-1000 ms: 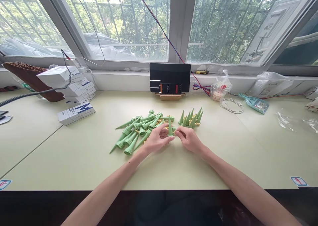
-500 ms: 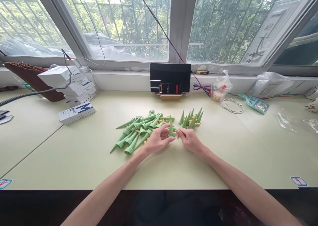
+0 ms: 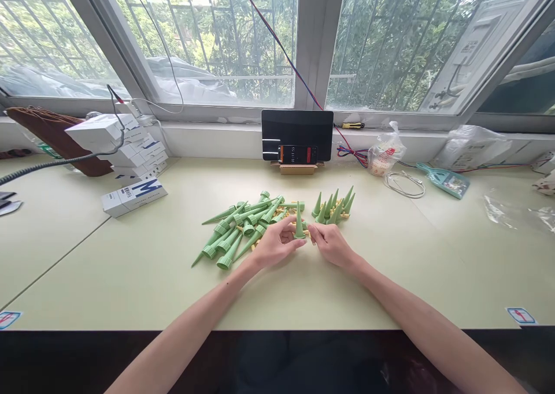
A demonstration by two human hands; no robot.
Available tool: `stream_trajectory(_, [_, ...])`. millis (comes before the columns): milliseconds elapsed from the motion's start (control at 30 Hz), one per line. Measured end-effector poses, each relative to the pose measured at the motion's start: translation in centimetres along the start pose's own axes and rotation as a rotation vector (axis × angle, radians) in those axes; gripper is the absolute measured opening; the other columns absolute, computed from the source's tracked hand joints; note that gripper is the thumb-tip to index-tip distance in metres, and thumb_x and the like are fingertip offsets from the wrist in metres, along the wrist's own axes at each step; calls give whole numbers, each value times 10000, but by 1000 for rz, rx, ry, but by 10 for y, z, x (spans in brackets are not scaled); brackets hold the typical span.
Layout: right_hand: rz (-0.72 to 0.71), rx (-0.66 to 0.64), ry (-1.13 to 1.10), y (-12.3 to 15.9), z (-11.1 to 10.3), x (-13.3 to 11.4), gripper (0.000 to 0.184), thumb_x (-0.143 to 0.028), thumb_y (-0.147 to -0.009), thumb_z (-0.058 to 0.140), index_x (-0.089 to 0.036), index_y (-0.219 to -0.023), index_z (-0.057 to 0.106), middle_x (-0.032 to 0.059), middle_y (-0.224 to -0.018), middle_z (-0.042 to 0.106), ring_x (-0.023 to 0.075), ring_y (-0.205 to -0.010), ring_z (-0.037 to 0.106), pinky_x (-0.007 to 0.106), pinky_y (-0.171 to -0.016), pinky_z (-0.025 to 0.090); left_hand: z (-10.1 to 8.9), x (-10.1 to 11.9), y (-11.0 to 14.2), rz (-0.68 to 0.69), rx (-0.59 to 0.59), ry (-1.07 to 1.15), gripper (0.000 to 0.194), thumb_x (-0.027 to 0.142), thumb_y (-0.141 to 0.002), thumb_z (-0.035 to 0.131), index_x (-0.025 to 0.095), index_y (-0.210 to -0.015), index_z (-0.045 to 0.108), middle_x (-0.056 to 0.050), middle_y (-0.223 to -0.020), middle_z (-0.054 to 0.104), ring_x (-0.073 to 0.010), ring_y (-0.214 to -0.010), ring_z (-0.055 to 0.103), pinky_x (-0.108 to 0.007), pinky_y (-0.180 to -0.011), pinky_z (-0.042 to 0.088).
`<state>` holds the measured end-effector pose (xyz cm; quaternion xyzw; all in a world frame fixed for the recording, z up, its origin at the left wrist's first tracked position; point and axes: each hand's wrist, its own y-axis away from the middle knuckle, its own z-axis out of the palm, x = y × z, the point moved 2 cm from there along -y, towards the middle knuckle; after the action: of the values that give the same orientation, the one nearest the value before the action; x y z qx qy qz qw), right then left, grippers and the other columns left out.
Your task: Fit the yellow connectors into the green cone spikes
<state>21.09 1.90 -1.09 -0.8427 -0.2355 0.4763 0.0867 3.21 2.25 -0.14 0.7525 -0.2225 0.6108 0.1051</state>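
Note:
My left hand point(image 3: 277, 242) is closed around the base of a green watering spike point(image 3: 299, 223), which stands upright with its point up. Close against the right side of that base, my right hand point(image 3: 332, 244) is pinched on a small yellow valve point(image 3: 307, 232), mostly hidden by the fingers. A loose pile of green spikes point(image 3: 243, 223) lies to the left of my hands, with small yellow pieces point(image 3: 281, 214) among them. Behind my right hand, several spikes point(image 3: 333, 206) stand upright in a group, yellow pieces showing at their bases.
A black tablet point(image 3: 297, 131) with a phone point(image 3: 298, 154) before it stands at the back on a cardboard stand point(image 3: 298, 170). White boxes point(image 3: 134, 196) are at the left. A coiled white cable point(image 3: 404, 186), a teal dustpan-like item point(image 3: 446, 180) and plastic bags point(image 3: 387, 151) lie at the right.
Both hands stay almost in place. My right fingers have turned slightly beside the spike's base, and the spike has shifted very slightly.

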Motion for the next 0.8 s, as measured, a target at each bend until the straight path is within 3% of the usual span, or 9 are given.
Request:
stream_trajectory(300, [34,71,-50,0,-2,-9,382,-438,-1023,375,-203,-738,474,-23,-618,486,121,-528,407,255,-522,337,1,7,-1,-58,56,85,592,433,-772,752,152,-1232,508,-33,-828,623,-146,-657,616,-247,-552,510])
stream_trajectory(533, [30,106,-82,1,-5,-10,246,-394,-998,460,-191,-1048,590,61,-919,648,138,-602,534,260,-538,424,-3,8,-4,-64,89,191,515,428,-784,751,174,-1161,509,36,-660,564,-120,-540,574,-216,-476,436])
stream_trajectory(800, [-14,124,-97,1,-5,-10,215,-361,-990,491,-205,-1090,600,68,-991,647,136,-611,561,269,-548,462,-5,12,-4,-85,99,210,521,414,-781,758,158,-1162,510,51,-613,536,-114,-521,547,-225,-483,424])
